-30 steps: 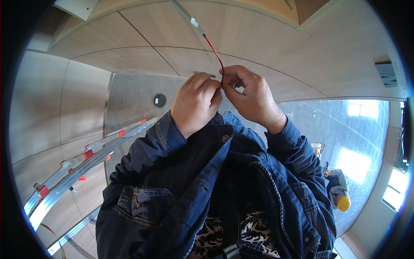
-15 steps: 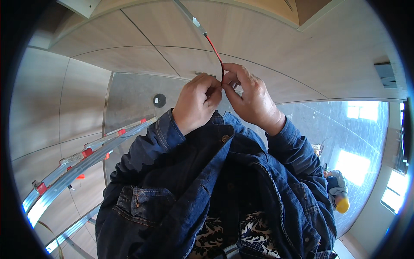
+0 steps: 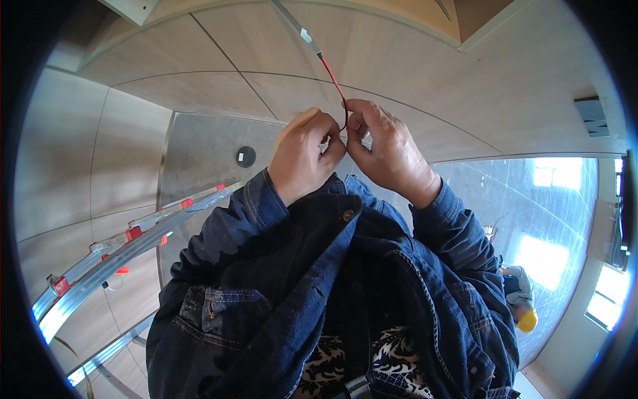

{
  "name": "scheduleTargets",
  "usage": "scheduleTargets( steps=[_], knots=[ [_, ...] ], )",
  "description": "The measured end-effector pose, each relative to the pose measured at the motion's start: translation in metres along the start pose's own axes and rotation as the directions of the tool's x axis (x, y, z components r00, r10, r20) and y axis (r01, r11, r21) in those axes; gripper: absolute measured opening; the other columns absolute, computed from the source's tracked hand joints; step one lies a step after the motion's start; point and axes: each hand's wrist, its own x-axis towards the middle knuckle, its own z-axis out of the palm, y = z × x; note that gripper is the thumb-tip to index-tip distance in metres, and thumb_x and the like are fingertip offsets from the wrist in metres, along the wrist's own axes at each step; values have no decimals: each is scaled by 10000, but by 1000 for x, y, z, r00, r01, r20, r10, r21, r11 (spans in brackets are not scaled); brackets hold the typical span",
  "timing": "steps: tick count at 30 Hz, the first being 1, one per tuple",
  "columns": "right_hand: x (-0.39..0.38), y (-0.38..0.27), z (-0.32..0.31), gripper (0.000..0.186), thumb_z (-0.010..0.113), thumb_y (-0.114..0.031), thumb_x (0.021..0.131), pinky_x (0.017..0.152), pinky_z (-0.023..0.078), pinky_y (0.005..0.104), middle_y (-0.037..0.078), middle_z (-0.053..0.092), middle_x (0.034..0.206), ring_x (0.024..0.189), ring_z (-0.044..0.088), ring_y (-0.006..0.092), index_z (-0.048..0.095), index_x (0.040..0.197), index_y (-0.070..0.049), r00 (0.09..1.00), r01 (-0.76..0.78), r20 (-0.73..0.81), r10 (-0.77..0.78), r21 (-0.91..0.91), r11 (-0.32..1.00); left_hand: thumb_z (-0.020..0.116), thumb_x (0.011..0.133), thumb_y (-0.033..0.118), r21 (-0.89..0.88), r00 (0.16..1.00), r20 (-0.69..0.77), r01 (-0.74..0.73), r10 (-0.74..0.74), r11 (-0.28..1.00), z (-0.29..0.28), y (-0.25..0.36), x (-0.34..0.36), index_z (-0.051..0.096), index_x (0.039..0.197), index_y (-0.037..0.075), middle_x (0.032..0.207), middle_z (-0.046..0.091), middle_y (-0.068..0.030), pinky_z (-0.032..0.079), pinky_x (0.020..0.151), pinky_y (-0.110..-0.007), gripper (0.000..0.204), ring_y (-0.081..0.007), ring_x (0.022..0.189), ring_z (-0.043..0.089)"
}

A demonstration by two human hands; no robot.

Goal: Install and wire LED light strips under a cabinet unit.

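A thin red and black wire runs down from the end of a narrow metal strip mounted at the cabinet. Its lower end curves in between my two hands. With thumb and fingers pinched, my left hand grips the wire's end, whose tip is hidden by the fingers. My right hand is closed close beside it, thumb and forefinger on the wire a little higher up. The fingertips of both hands nearly meet.
Wood-grain cabinet panels stand ahead. An aluminium ladder with red fittings is at my left. On the grey floor lies a dark round disc. A person in a yellow helmet is low at the right.
The wire bends more between my hands, and my right fingertips have shifted slightly down and right. The person at the right has moved a little.
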Motion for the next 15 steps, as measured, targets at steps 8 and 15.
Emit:
scheduleTargets(
  steps=[8,15],
  knots=[
    [0,-4,-1,345,674,88,771,670,554,331,122,681,871,727,666,263,643,1109,27,1000,0,-31,-3,-81,997,670,754,-30,133,991,-31,-127,132,983,-9,0,4,610,807,37,787,594,-73,448,603,-313,105,-215,625,526],
    [-1,-8,-4,203,668,67,801,648,530,292,115,683,880,702,630,222,682,1003,46,998,-29,-53,36,135,990,699,763,2,1,999,-23,-28,28,1000,-9,5,4,623,833,36,806,594,-86,467,616,-340,109,-260,652,556]
  ],
)
